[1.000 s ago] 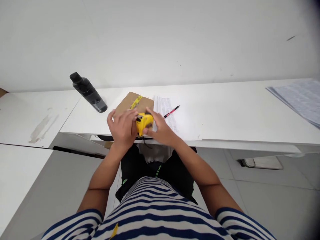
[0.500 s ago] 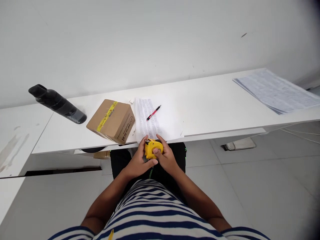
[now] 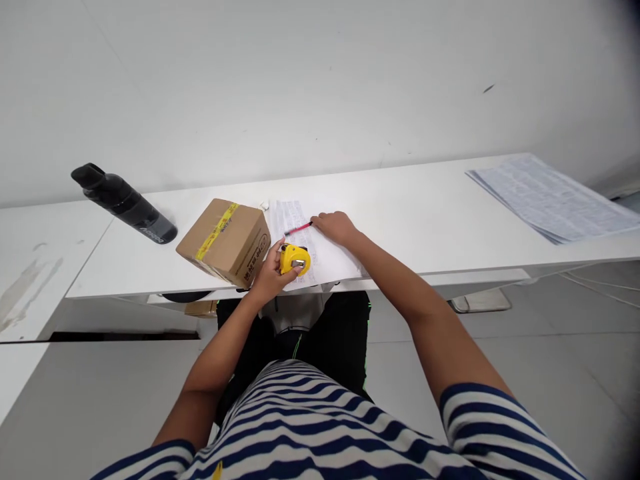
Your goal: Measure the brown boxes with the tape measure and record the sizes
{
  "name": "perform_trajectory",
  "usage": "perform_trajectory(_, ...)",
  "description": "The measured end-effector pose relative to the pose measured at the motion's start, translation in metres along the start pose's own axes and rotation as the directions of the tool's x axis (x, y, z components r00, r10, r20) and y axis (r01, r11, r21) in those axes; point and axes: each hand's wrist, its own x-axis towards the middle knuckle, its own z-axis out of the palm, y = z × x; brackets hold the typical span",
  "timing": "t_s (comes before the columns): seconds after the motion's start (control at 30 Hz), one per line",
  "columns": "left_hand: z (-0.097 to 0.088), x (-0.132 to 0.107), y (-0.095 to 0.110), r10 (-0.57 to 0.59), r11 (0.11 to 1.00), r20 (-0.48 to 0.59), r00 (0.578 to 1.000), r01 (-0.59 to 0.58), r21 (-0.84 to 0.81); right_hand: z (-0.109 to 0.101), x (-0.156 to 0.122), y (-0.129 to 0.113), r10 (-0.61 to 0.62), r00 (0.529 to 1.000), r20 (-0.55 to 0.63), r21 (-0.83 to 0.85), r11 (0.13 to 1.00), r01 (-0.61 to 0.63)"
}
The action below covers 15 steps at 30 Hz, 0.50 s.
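Along a plain white wall (image 3: 320, 87) runs a smooth, flat white desk (image 3: 425, 213). On it sits a brown cardboard box (image 3: 240, 230) with straight edges. Just beside it, the left hand (image 3: 269, 277) grips a rounded yellow tape measure (image 3: 295, 260) over thin printed paper (image 3: 285, 212). The right hand (image 3: 335, 227) pinches one end of a slim red-and-black pen (image 3: 300, 229). Half a second ago, both hands held the tape measure; now they are apart.

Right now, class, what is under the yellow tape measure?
Printed paper shows around the yellow tape measure, held in the left hand. The part directly beneath is covered, so I cannot tell whether they touch.
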Motion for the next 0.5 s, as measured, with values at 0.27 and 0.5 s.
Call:
perform_trajectory(0.27, -0.001, 0.017, -0.025, -0.017, 0.994, -0.107, 0.994, 0.006, -0.107, 0.014, -0.069, -0.026, 0.121, 0.973, -0.195, 0.785, 0.615, 0.081)
perform_trajectory(0.5, -0.004, 0.012, -0.025, -0.007, 0.998, -0.068, 0.998, 0.002, -0.066, 0.031, -0.1, -0.04, 0.069, 0.984, -0.164, 0.795, 0.6, 0.09)
